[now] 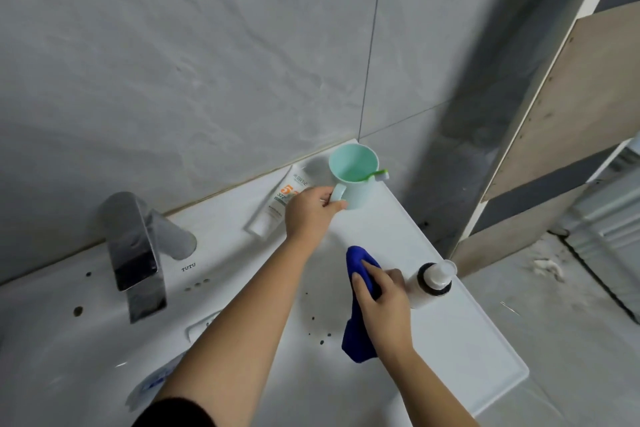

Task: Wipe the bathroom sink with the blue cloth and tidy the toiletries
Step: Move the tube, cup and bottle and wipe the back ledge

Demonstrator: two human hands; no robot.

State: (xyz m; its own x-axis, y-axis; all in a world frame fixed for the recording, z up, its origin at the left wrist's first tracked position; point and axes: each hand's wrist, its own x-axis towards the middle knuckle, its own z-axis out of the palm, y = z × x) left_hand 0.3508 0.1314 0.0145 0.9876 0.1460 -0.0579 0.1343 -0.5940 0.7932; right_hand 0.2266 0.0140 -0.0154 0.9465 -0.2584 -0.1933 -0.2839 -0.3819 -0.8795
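My left hand (311,211) grips the handle of a mint-green cup (353,172) at the far right corner of the white sink (450,333). A green toothbrush (377,176) pokes over the cup's rim. Next to the cup lies a white toothpaste tube (277,206) with orange print, partly hidden by my hand. My right hand (381,302) holds the blue cloth (360,305) bunched against the sink's right ledge. A white bottle (429,284) with a dark collar lies on its side just right of that hand.
A chrome faucet (135,253) stands at the back left of the sink. Dark specks dot the ledge (320,331) near the cloth. A blurred white item with blue print (156,381) lies at the front left. Grey tiled wall behind; a wooden panel (571,107) at the right.
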